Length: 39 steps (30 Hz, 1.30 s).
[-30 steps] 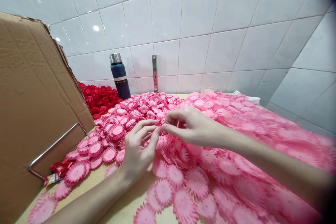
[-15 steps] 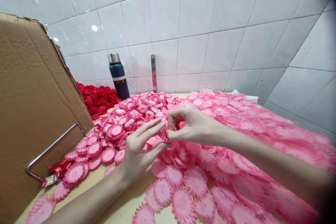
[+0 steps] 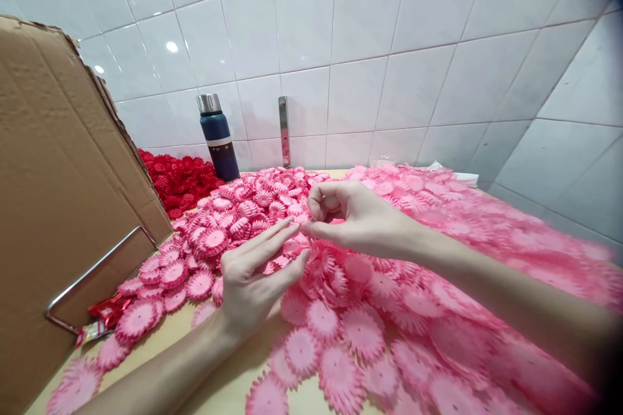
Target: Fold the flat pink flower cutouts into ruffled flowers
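Note:
Over the heap of pink scallop-edged flower discs (image 3: 363,331), my two hands meet fingertip to fingertip. My left hand (image 3: 253,275) has its fingers stretched out and its thumb held apart below them; pink shows in the gap, but I cannot tell whether a disc is between them or lies behind. My right hand (image 3: 348,211) is closed, its fingers curled and the thumb tip close to the left fingertips. Whatever it pinches is too small or hidden to make out. Left of the hands lie darker-edged pink flower pieces (image 3: 214,238) with folded petals.
A cardboard box (image 3: 73,194) stands on the left, with a bent metal rod (image 3: 97,266) and small red wrappers (image 3: 108,311) by it. Red flower pieces (image 3: 182,181) and a blue bottle (image 3: 219,142) sit near the tiled wall (image 3: 360,91), where a metal bracket (image 3: 284,133) is fixed.
My right hand has shifted slightly up and left, its fingers more curled. My left hand has moved a little left, its thumb higher. The folded pink disc between them no longer shows clearly.

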{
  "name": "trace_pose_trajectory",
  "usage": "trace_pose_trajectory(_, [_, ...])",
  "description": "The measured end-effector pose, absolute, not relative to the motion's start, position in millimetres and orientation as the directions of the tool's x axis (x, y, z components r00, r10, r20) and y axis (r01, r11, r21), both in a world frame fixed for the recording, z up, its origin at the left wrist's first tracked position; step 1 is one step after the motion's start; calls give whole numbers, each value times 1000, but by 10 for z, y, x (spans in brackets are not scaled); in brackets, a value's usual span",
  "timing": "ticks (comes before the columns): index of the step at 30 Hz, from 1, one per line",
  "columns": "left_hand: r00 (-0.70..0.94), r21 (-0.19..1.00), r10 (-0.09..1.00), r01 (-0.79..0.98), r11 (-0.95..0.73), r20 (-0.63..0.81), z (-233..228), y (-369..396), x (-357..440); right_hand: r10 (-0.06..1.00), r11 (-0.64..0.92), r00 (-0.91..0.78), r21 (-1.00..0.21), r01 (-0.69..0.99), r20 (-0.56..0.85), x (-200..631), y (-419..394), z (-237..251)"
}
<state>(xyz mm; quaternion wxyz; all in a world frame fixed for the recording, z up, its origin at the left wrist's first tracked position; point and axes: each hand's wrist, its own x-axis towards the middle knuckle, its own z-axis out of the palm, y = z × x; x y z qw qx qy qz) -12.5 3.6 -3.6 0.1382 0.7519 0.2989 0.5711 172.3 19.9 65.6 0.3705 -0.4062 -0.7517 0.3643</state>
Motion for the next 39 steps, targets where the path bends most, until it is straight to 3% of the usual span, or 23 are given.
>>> trace_pose_trajectory(6, [47,684,706,208,-699,707,19,-2,-59,862,491,-316,-808,326,397,1647,132,633])
trace_pose_trajectory(10, [-68,868,876,-117,-482,477,8,108,-73,758,644,-241,-636,424,606,1725,120,674])
trace_pose_trajectory(13, [-126,876,924,-294,-383,362,13,246,-133,707,630,-101,-558,540,700,1948,213,790])
trace_pose_trajectory(16, [-88,902,936,-251,-352,341,17,301,-148,850,440,-75,-623,647,522,2164,326,910])
trace_pose_trajectory(18, [-9,922,942,-203,-330,335,7,269,-113,897,351,-108,-539,766,429,2235,372,938])
trace_pose_trajectory(21, [80,938,936,-90,-336,343,-13,179,-44,908,382,-254,-408,829,334,2243,385,884])
trace_pose_trajectory(27, [78,868,874,106,-486,480,1,125,-45,835,451,-540,-430,782,-105,2123,283,753])
trace_pose_trajectory(30, [44,832,842,137,-538,537,0,142,-72,718,518,-684,-558,648,-128,1989,188,786])
trace_pose_trajectory(33, [6,831,838,126,-542,545,-5,149,-73,667,555,-744,-642,529,-37,1899,127,822])
trace_pose_trajectory(37, [-60,795,795,118,-595,604,-9,153,-51,788,588,-589,-501,635,179,1944,181,787])
trace_pose_trajectory(39, [-62,788,788,125,-603,612,-10,154,-46,802,583,-568,-456,673,187,1972,211,769])
